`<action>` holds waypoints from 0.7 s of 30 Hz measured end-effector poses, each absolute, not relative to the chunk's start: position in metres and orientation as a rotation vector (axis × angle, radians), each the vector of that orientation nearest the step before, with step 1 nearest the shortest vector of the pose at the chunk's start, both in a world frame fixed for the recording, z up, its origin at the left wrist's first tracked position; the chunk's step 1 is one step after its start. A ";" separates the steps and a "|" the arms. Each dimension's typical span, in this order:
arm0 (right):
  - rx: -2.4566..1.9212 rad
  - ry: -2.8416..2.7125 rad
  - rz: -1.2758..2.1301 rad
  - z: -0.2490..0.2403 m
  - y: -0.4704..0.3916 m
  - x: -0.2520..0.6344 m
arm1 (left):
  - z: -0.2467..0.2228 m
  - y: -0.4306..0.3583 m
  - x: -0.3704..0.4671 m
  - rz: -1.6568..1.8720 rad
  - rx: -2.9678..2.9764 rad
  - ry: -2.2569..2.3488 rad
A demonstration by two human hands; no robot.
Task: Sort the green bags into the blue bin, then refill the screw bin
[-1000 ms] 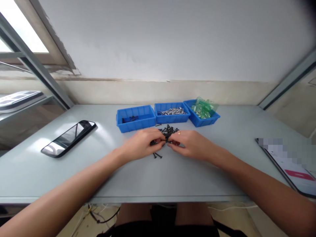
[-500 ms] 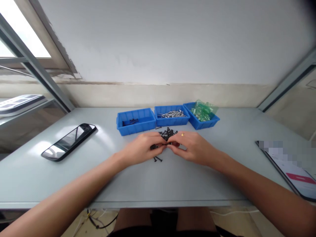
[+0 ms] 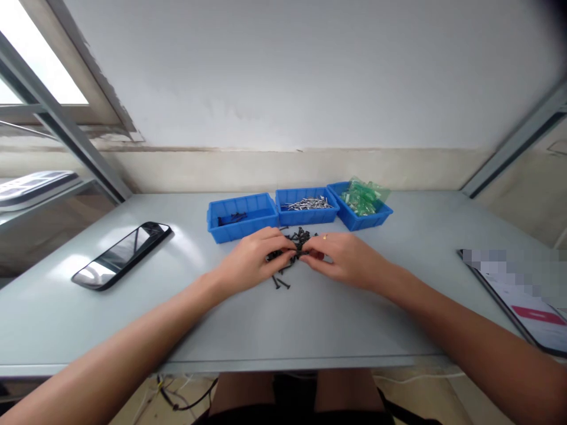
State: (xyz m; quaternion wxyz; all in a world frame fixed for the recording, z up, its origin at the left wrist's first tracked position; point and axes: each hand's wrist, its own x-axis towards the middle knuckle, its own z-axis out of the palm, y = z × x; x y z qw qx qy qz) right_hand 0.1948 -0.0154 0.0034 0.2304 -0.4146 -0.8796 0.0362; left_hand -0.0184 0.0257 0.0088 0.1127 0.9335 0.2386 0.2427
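Observation:
A small pile of black screws [image 3: 302, 235] lies on the grey table, partly covered by my hands. My left hand [image 3: 259, 258] is closed in a pinch at the pile's left side, with dark screws between thumb and fingers. From the other side my right hand [image 3: 348, 258], with a ring on one finger, pinches at a black screw; its fingertips nearly meet those of the left. How many screws each hand holds is hidden. Two loose screws [image 3: 281, 283] rest just in front of my left hand. Behind the pile stands a blue bin [image 3: 243, 230] with several black screws inside.
A middle blue bin [image 3: 309, 217] holds silver nails or pins. The right blue bin [image 3: 371, 222] contains green plastic bags [image 3: 363, 198]. A dark phone-like device [image 3: 121, 255] lies on the left, a tablet or phone [image 3: 522, 301] on the right. A wall rises behind the table.
Both hands have shifted slightly up towards the pile, and their fingertips have parted a little. The view has moved slightly; the bins stay in place.

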 end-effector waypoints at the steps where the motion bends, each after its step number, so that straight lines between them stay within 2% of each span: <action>1: -1.118 -2.389 0.083 0.004 -0.016 0.195 | 0.009 0.026 -0.018 0.690 2.737 0.697; 5: -1.010 -2.309 0.043 0.005 -0.019 0.194 | 0.011 0.024 -0.016 0.618 2.724 0.636; 15: -0.825 -2.306 0.273 0.001 -0.019 0.191 | 0.008 0.025 -0.015 0.558 2.710 0.576; 21: -0.939 -2.304 0.158 0.003 -0.018 0.194 | 0.011 0.025 -0.018 0.649 2.691 0.637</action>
